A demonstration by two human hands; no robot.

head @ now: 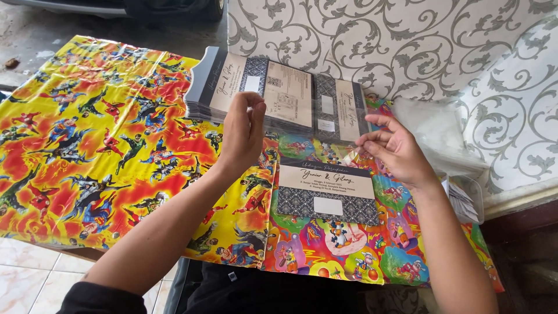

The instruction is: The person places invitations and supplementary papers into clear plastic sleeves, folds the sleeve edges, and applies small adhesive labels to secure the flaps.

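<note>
My left hand [241, 131] and my right hand [397, 150] hold up a clear plastic sleeve [308, 119] between them, each pinching one end. A printed card with a dark patterned border [327, 192] lies flat on the colourful cartoon wrapping paper [93, 139], just below the sleeve. Behind the sleeve stands a thick stack of similar cards [209, 87] and a second, smaller stack [340, 110] to its right. I cannot tell if anything is inside the sleeve.
A white cloth with grey scroll pattern [407, 46] rises at the back and right. A pile of clear sleeves [436, 125] rests beside my right hand. Small papers [463, 200] lie by my right wrist. Tiled floor [23, 267] shows at bottom left.
</note>
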